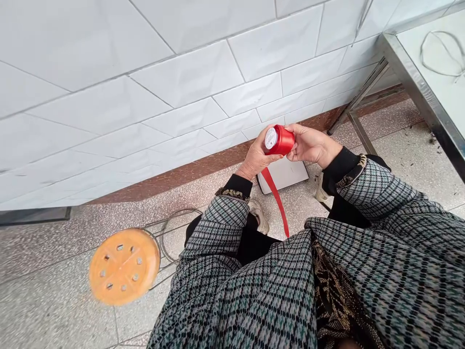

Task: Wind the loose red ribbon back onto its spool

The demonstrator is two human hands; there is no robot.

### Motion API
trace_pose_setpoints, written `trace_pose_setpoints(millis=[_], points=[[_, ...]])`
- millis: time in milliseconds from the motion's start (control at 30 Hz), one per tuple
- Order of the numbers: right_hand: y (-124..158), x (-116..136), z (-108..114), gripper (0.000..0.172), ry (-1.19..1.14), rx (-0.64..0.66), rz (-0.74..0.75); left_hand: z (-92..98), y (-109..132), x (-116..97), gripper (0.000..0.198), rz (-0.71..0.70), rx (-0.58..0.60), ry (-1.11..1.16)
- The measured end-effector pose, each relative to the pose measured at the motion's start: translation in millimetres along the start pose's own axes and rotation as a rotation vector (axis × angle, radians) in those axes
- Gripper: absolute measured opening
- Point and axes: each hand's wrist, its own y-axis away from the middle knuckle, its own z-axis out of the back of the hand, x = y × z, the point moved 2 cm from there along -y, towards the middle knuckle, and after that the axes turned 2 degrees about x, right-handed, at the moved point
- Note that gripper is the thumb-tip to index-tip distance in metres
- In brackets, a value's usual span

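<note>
A roll of red ribbon [285, 139] with a white printed label on its end is held up in front of me, between both hands. My left hand [257, 154] wraps round its left side, thumb below and fingers behind. From the right, my right hand [310, 143] grips the other end, its fingers curled against the red surface. A loose tail of the ribbon [275, 196] hangs down toward my lap. Below the hands, a flat white box or board [290, 175] with dark edges lies on the floor between my shoes.
An orange round stool [123, 266] with holes in its seat and thin metal legs stands at lower left. A metal-framed table [417, 72] with a loop of cord [441, 53] on top is at right. The white tiled wall [189, 116] rises close ahead.
</note>
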Motion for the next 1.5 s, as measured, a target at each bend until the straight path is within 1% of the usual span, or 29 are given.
trace_pose_setpoints(millis=[67, 100, 233, 300, 400, 467, 533, 600, 700, 800, 833, 867, 967, 1067, 1167, 1233, 1300, 1400, 1500], points=[[2, -1, -1, 0.018, -0.019, 0.009, 0.005, -2.5, 1, 0, 0.109, 0.017, -0.027, 0.056], [3, -2, -2, 0.020, -0.023, 0.013, 0.028, -5.0, 2, -1, 0.107, 0.047, -0.054, 0.103], [4, -9, -9, 0.029, 0.030, 0.026, 0.216, -18.7, 6, -7, 0.094, 0.258, -0.186, 0.352], [2, -13, -13, 0.031, 0.088, 0.005, 0.315, -25.6, 6, -14, 0.087, 0.329, -0.231, 0.439], [-4, -14, -14, 0.035, 0.128, -0.099, 0.434, -35.9, 6, -24, 0.075, 0.398, -0.272, 0.495], [-8, -10, -10, 0.038, 0.106, -0.184, 0.489, -42.1, 8, -26, 0.061, 0.446, -0.313, 0.484], [-12, -4, -5, 0.039, 0.064, -0.241, 0.516, -46.6, 11, -26, 0.045, 0.464, -0.352, 0.438], [-15, 1, 0, 0.035, 0.025, -0.247, 0.497, -48.9, 13, -22, 0.044, 0.444, -0.363, 0.359], [-17, 3, 2, 0.027, -0.033, -0.201, 0.411, -48.7, 15, -14, 0.049, 0.398, -0.343, 0.241], [-15, 2, -1, 0.024, -0.092, -0.151, 0.325, -45.4, 14, -8, 0.048, 0.393, -0.347, 0.270], [-14, 1, -2, 0.023, -0.104, -0.141, 0.297, -43.3, 14, -7, 0.051, 0.395, -0.349, 0.302], [-13, 1, -3, 0.022, -0.112, -0.134, 0.269, -40.7, 13, -7, 0.057, 0.394, -0.342, 0.327], [-9, 0, -6, 0.017, -0.126, -0.124, 0.190, -30.0, 11, -9, 0.081, 0.385, -0.243, 0.353], [-5, -1, -8, 0.013, -0.149, -0.088, 0.101, -18.9, 9, -12, 0.086, 0.382, -0.124, 0.348], [-1, -3, -10, 0.015, -0.176, -0.059, 0.041, -14.4, 9, -12, 0.092, 0.377, -0.068, 0.368], [0, -4, -9, 0.017, -0.173, -0.047, 0.035, -15.4, 10, -11, 0.097, 0.371, -0.075, 0.396], [1, -6, -10, 0.019, -0.141, -0.036, 0.061, -18.3, 10, -10, 0.096, 0.378, -0.097, 0.417], [1, -11, -12, 0.026, -0.064, -0.026, 0.160, -24.1, 11, -11, 0.084, 0.393, -0.141, 0.450], [1, -18, -18, 0.028, 0.013, -0.053, 0.272, -30.4, 10, -15, 0.071, 0.391, -0.220, 0.468]])
